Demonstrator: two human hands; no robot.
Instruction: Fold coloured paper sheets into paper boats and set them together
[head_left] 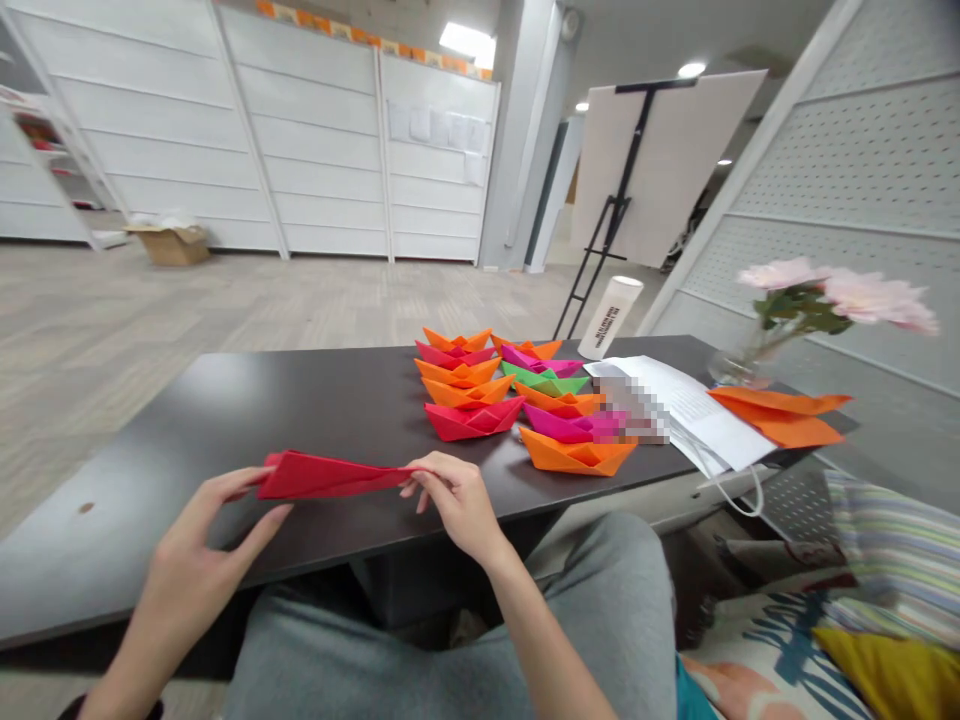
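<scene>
A folded red paper piece, long and narrow, is held just over the near part of the dark table. My right hand pinches its thin right end between thumb and fingers. At the wider left end is my left hand; its fingertips reach the paper's edge, partly hidden behind it, while the thumb is spread apart below. Beyond my right hand, folded paper boats stand in two rows: a red boat and an orange boat are nearest, with more orange, pink, magenta and green ones behind.
The dark tabletop extends left. On the right lie white printed sheets, a white cord and orange paper. A white cylinder and a vase of pink flowers stand behind. Patterned cushions are at lower right.
</scene>
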